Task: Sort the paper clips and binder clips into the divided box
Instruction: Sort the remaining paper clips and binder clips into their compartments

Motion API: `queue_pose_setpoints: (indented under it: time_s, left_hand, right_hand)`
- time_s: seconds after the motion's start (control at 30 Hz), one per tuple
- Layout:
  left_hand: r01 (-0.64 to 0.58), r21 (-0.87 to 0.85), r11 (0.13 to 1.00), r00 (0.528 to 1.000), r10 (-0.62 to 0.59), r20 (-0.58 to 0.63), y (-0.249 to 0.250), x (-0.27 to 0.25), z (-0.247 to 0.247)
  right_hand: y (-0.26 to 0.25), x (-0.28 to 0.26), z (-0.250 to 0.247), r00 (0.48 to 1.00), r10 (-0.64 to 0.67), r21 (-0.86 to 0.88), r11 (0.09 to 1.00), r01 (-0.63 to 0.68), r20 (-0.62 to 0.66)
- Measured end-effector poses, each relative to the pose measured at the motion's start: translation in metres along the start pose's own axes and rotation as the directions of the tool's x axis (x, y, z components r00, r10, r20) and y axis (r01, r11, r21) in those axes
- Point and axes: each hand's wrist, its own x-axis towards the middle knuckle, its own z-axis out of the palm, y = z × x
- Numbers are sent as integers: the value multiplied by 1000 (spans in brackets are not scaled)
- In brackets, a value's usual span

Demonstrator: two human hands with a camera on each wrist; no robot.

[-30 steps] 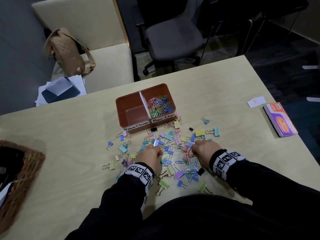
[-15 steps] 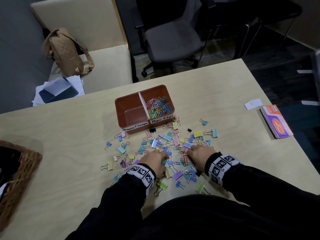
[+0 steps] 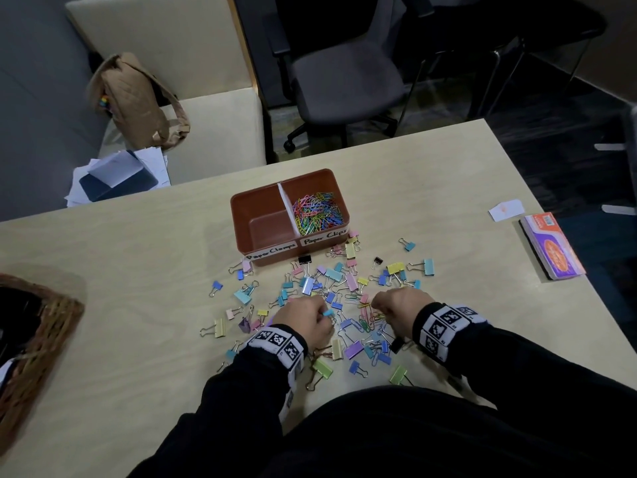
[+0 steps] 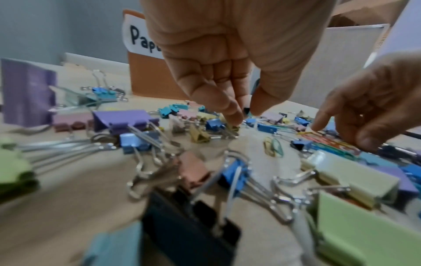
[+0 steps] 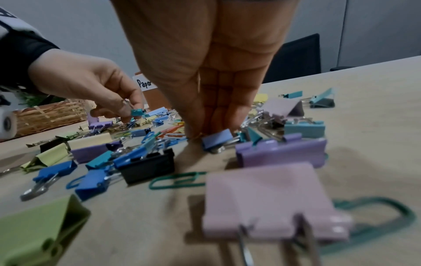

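Note:
A brown divided box (image 3: 256, 205) stands mid-table. Its right compartment, labelled Paper Clips, holds coloured paper clips (image 3: 319, 212); the left one, labelled Paper Clamps, is bare. Many pastel binder clips (image 3: 351, 281) lie scattered in front of it, mixed with loose paper clips (image 3: 367, 319). My left hand (image 3: 322, 320) pinches a small teal binder clip (image 5: 136, 112) just above the pile. My right hand (image 3: 379, 308) reaches down with curled fingers (image 4: 317, 126) and thumb around a bunch of loose paper clips (image 4: 323, 139) on the table.
A wicker basket (image 3: 44, 326) sits at the table's left edge. An orange and purple packet (image 3: 551, 246) and a white paper slip (image 3: 506, 210) lie at the right. Beyond the table are a bench with a tan bag (image 3: 134, 101) and an office chair (image 3: 344, 81).
Both hands have drawn slightly back toward me within the pile. The left hand now has a teal binder clip pinched and lifted.

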Motion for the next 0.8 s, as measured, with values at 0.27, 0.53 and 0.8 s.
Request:
queue_pose_setpoints:
  time_s: [0.27, 0.53, 0.8]
  left_hand:
    - [136, -36, 990, 982, -140, -130, -21, -5, -7]
    - [-15, -7, 1000, 999, 16, 38, -1, -8, 10]
    - [-52, 130, 990, 999, 52, 2, 13, -2, 10]
  right_hand:
    - [7, -4, 11, 960, -279, -171, 947, 271, -27]
    - [12, 3, 4, 956, -288, -109, 954, 281, -60]
    - [13, 0, 16, 960, -249, -189, 956, 223, -125]
